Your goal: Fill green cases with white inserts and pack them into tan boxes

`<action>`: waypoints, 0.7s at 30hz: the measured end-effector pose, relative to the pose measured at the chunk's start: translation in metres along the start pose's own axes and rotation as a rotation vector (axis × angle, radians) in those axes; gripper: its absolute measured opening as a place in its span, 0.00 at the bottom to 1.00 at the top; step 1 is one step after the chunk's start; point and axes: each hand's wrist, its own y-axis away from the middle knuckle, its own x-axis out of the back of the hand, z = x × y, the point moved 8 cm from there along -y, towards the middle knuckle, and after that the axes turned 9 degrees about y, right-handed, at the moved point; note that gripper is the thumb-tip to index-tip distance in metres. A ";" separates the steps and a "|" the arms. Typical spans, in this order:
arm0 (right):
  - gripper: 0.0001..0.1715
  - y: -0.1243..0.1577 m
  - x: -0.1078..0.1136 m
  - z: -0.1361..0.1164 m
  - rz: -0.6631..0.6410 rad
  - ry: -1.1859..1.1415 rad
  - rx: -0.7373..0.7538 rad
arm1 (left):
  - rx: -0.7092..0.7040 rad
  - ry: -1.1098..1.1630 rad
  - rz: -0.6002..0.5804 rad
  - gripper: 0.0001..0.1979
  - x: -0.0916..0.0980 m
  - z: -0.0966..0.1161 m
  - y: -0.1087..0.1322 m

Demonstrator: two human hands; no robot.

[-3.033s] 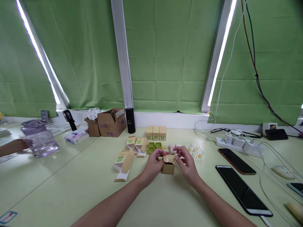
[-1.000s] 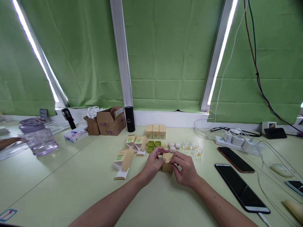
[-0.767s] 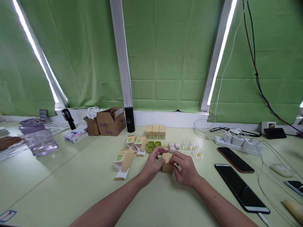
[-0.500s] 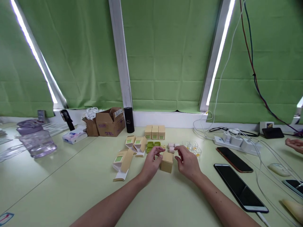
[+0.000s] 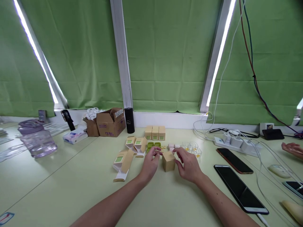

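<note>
A small closed cardboard box (image 5: pixel 168 162) stands on the table between my two hands. My right hand (image 5: pixel 188 164) has its thumb and index finger at the box's right corner, seemingly pinching it. Just left of the box, my left hand (image 5: pixel 151 162) is open, its fingers curved and the fingertips close to the box's upper left edge. Behind the hands are green square cups (image 5: pixel 153 145), small pale pink pieces (image 5: pixel 174 146) and clear cups (image 5: pixel 193 146) with yellow bits in them. My hands partly hide these.
Opened small boxes (image 5: pixel 124 160) with green labels lie at left. Three closed boxes (image 5: pixel 155 132) stand in a row behind. Phones (image 5: pixel 240 187), a power strip (image 5: pixel 236 143) and cables are at right; a water jug (image 5: pixel 36 138) at left. Another person's hand (image 5: pixel 292 148) shows at the right edge.
The small box has turned and shifted slightly to the right. My right fingers have come in against it, while my left fingertips have drawn back from its top.
</note>
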 end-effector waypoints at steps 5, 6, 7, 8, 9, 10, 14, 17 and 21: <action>0.20 0.004 -0.013 0.036 -0.023 0.207 -0.282 | 0.014 -0.111 0.092 0.07 0.009 0.004 -0.001; 0.19 0.005 -0.016 0.041 -0.054 0.229 -0.315 | 0.013 -0.123 0.100 0.06 0.010 0.005 -0.001; 0.19 0.006 -0.018 0.044 -0.090 0.242 -0.343 | 0.016 -0.133 0.103 0.06 0.010 0.005 -0.001; 0.18 0.006 -0.020 0.046 -0.130 0.250 -0.371 | 0.023 -0.142 0.103 0.06 0.010 0.005 -0.001; 0.18 0.006 -0.021 0.048 -0.170 0.254 -0.399 | 0.033 -0.150 0.100 0.06 0.010 0.005 -0.001; 0.17 0.006 -0.021 0.049 -0.207 0.255 -0.422 | 0.044 -0.156 0.097 0.06 0.009 0.004 -0.001; 0.16 0.003 -0.014 0.049 -0.243 0.234 -0.437 | 0.056 -0.184 0.086 0.06 0.009 0.002 0.000; 0.12 -0.001 -0.007 0.048 -0.180 0.153 -0.402 | 0.048 -0.201 0.079 0.06 0.009 0.000 0.000; 0.06 -0.007 0.000 0.040 -0.145 -0.063 -0.363 | 0.028 -0.214 0.075 0.06 0.010 -0.002 -0.001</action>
